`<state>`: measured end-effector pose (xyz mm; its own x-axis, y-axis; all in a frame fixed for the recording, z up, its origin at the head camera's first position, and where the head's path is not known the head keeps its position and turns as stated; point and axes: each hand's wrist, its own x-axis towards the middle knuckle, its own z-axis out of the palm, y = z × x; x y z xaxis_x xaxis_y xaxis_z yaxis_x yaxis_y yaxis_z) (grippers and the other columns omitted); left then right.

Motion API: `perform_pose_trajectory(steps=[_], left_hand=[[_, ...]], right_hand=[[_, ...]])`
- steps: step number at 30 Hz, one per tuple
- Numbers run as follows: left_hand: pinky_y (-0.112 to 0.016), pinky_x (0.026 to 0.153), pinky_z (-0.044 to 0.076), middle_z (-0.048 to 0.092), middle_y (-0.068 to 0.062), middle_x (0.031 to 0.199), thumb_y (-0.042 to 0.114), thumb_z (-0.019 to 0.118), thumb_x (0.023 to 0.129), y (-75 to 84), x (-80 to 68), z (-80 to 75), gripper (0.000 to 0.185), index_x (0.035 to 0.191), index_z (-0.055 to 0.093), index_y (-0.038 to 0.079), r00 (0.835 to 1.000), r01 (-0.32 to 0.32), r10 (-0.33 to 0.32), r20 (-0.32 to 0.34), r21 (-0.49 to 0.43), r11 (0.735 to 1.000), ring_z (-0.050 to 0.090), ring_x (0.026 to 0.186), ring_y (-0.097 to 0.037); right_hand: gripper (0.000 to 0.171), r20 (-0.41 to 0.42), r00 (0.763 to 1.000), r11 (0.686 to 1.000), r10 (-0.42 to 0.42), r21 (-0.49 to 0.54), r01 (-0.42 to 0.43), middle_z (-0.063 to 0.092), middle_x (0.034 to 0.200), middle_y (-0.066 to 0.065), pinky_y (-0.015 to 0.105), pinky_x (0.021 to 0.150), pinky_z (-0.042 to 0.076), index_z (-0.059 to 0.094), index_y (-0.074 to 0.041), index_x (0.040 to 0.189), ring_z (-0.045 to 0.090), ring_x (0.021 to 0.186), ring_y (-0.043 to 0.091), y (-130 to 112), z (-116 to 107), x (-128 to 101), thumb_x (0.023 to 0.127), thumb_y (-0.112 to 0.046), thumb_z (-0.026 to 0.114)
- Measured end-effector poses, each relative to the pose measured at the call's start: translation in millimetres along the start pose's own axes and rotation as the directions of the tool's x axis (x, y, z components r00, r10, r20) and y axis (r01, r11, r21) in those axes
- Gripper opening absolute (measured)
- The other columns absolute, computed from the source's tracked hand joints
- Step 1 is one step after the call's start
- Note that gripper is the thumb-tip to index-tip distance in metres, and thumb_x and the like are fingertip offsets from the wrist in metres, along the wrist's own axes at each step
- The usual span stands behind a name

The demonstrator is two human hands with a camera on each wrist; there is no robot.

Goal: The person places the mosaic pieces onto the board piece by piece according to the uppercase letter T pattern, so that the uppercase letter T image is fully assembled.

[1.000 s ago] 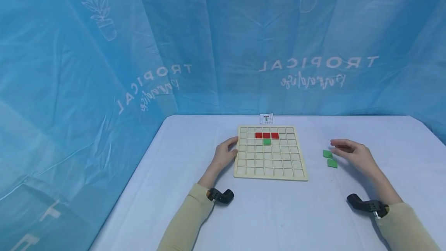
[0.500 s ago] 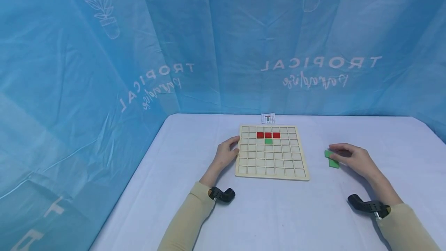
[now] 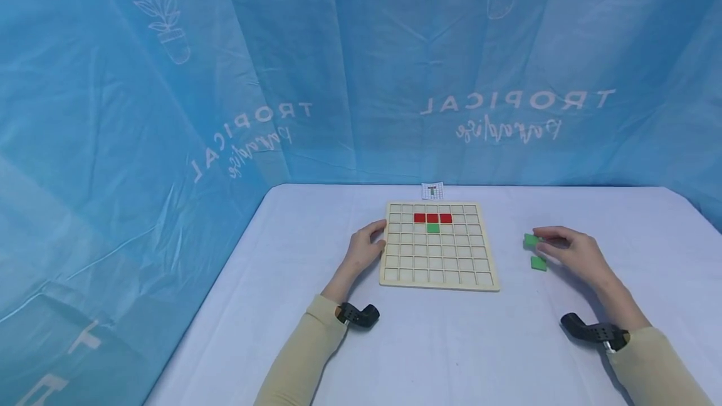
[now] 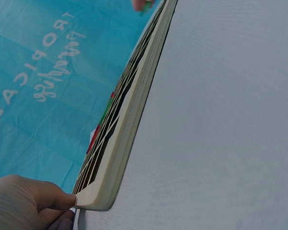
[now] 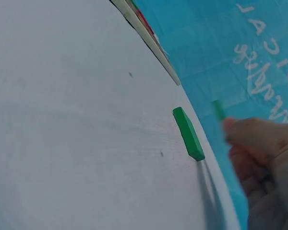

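Note:
A pale wooden grid board lies on the table, with three red tiles in a row of its cells and a green tile under the middle one. My left hand touches the board's left edge with thumb and fingertips, the fingers relaxed; in the left wrist view the thumb is at the board's corner. To the right of the board, my right hand pinches a second green tile, raised off the table in the right wrist view. A third green tile lies on the cloth just below that hand.
A small printed card with a grid and a red and green T pattern lies behind the board. White cloth covers the table. Blue printed curtains hang at the back and left.
My right hand has closed thumb and fingers on the farther green tile and lifted it from the table. The left hand has stayed at the board's edge.

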<state>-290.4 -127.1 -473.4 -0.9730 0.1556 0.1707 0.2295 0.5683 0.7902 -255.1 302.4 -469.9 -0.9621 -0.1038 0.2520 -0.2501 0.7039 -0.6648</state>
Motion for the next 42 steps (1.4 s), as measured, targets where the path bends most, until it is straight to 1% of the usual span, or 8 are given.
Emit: perform_pose_trajectory(steps=[3, 8, 15, 19, 22, 28, 31, 42], left_hand=[[-0.029, 0.107, 0.036, 0.050, -0.011, 0.137, 0.000, 0.056, 0.089, 0.9, -0.1, 0.0, 0.046, 0.135, 0.049, 0.002, 1.000, -0.001, 0.001, 0.007, 0.008, 1.000, 0.043, 0.128, -0.021], [-0.030, 0.107, 0.036, 0.050, -0.011, 0.137, -0.001, 0.056, 0.089, 3.0, 0.8, -1.0, 0.046, 0.135, 0.049, 0.002, 1.000, -0.014, 0.013, 0.008, 0.010, 1.000, 0.043, 0.128, -0.022], [-0.029, 0.107, 0.036, 0.051, -0.011, 0.136, -0.001, 0.057, 0.089, 1.6, 1.4, -2.5, 0.046, 0.134, 0.049, 0.001, 1.000, -0.008, 0.008, 0.005, 0.015, 1.000, 0.044, 0.128, -0.022], [-0.029, 0.106, 0.036, 0.051, -0.011, 0.136, -0.001, 0.057, 0.088, -0.3, 1.3, -2.1, 0.047, 0.134, 0.049, 0.001, 1.000, -0.001, 0.001, 0.004, 0.009, 1.000, 0.044, 0.128, -0.021], [-0.029, 0.106, 0.036, 0.051, -0.011, 0.136, -0.002, 0.056, 0.088, -0.8, 0.6, -0.9, 0.047, 0.134, 0.049, 0.001, 1.000, 0.001, -0.001, 0.004, -0.007, 1.000, 0.044, 0.128, -0.022], [-0.028, 0.106, 0.036, 0.051, -0.010, 0.136, -0.001, 0.056, 0.089, -0.1, -0.6, -0.3, 0.047, 0.135, 0.049, 0.002, 1.000, 0.011, -0.011, 0.009, -0.011, 1.000, 0.043, 0.128, -0.021], [-0.029, 0.106, 0.036, 0.051, -0.011, 0.136, -0.001, 0.056, 0.088, 1.0, -0.6, -1.8, 0.047, 0.135, 0.049, 0.002, 1.000, 0.004, -0.004, 0.003, -0.006, 1.000, 0.044, 0.128, -0.022], [-0.029, 0.106, 0.036, 0.051, -0.013, 0.136, -0.002, 0.056, 0.088, 0.3, -0.1, -2.1, 0.047, 0.134, 0.049, 0.000, 1.000, -0.016, 0.016, 0.005, -0.020, 1.000, 0.044, 0.127, -0.023]], right_hand=[[0.044, -0.033, 0.999, 0.996, 0.043, 0.074, -0.041, 0.061, 0.119, 0.014, 0.028, 0.084, 0.050, 0.060, -0.006, 0.124, 0.055, 0.107, 0.019, -16.8, -9.9, 4.7, 0.090, -0.033, 0.064], [0.047, -0.055, 0.998, 0.992, 0.029, 0.123, -0.022, 0.061, 0.120, 0.014, 0.007, 0.078, 0.046, 0.059, -0.006, 0.125, 0.057, 0.104, 0.008, -52.3, -19.6, 22.6, 0.088, -0.035, 0.066], [0.044, -0.031, 0.999, 0.981, -0.034, 0.190, 0.039, 0.062, 0.118, 0.013, 0.010, 0.078, 0.049, 0.061, -0.005, 0.122, 0.060, 0.100, 0.011, -85.4, -0.1, 44.4, 0.087, -0.030, 0.068], [0.040, -0.060, 0.994, 0.972, -0.089, 0.214, 0.100, 0.065, 0.113, -0.005, 0.019, 0.077, 0.054, 0.064, -0.024, 0.119, 0.062, 0.096, 0.010, -39.0, 44.9, 75.4, 0.083, -0.041, 0.070], [0.043, -0.073, 0.989, 0.961, -0.132, 0.237, 0.145, 0.064, 0.108, -0.015, 0.020, 0.076, 0.054, 0.064, -0.035, 0.115, 0.062, 0.092, 0.004, -19.8, 74.9, 89.1, 0.077, -0.055, 0.069], [0.043, 0.025, 0.988, 0.939, -0.151, 0.317, 0.135, 0.065, 0.112, 0.007, 0.026, 0.078, 0.055, 0.065, -0.011, 0.118, 0.064, 0.095, 0.018, -97.8, 74.2, 67.9, 0.084, -0.037, 0.071], [0.040, 0.051, 0.987, 0.932, -0.152, 0.340, 0.126, 0.065, 0.112, 0.013, 0.027, 0.077, 0.055, 0.064, -0.003, 0.117, 0.064, 0.094, 0.021, -118.8, 74.4, 64.5, 0.085, -0.026, 0.072], [0.034, 0.106, 0.979, 0.914, -0.173, 0.388, 0.120, 0.067, 0.109, 0.012, 0.023, 0.076, 0.054, 0.066, -0.001, 0.114, 0.064, 0.091, 0.020, -117.9, 100.7, 62.2, 0.084, -0.015, 0.072]])
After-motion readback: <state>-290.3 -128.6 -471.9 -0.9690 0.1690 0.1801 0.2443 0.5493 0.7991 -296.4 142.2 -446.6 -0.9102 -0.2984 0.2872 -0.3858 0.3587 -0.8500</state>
